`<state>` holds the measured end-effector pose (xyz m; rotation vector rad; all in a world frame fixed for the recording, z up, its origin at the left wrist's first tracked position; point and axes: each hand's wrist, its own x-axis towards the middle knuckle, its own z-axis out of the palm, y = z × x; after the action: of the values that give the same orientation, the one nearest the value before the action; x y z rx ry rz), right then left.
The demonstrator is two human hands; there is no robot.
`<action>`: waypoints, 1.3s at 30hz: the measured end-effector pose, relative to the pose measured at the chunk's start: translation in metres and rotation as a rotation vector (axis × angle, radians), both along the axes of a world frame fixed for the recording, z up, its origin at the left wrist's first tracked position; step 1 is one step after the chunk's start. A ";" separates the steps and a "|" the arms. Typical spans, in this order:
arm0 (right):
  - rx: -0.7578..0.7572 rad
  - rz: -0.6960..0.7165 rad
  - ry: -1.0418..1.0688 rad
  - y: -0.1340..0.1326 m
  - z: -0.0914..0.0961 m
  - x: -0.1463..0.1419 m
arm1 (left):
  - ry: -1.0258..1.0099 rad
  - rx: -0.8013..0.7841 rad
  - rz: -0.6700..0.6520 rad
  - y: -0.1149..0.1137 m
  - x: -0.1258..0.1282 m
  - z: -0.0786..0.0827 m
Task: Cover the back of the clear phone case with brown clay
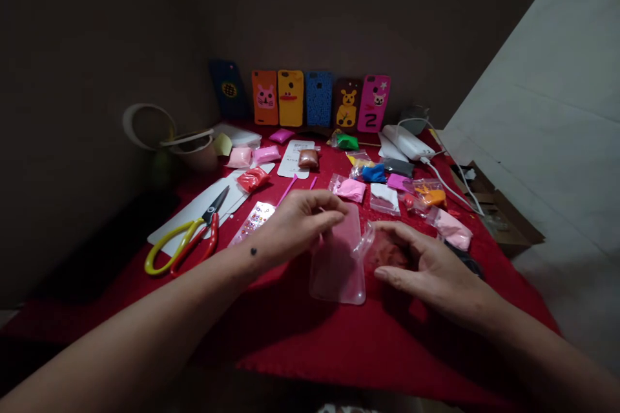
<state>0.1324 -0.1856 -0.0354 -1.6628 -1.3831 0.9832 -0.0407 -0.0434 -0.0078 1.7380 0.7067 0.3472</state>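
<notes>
On the red cloth (290, 335), both hands work at a clear case (339, 271) and a clay bag (385, 250).

Left hand (300, 219) has its fingers curled shut over the clear case's top edge, the case lying flat at the middle of the cloth. Right hand (429, 268) cups the clay bag loosely between thumb and fingers, just beside the case's right edge; the clay inside looks reddish-brown. Scissors (194, 239) with yellow and red handles lie left of the left wrist, and a sticker sheet (254, 219) sits near them. More small bags of coloured clay are scattered behind the hands. Decorated cases stand in a row against the wall; the pink case (372, 103) bears a large "2". A white card (295, 158) carries print too small to read.
</notes>
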 end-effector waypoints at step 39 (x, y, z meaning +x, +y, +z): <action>0.607 -0.122 0.105 -0.038 -0.002 -0.048 | -0.236 0.196 0.074 -0.088 -0.026 0.007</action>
<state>0.0846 -0.2235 -0.0373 -1.2023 -1.3215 0.4987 -0.0665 -0.1318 -0.0010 1.8195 0.5809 0.6801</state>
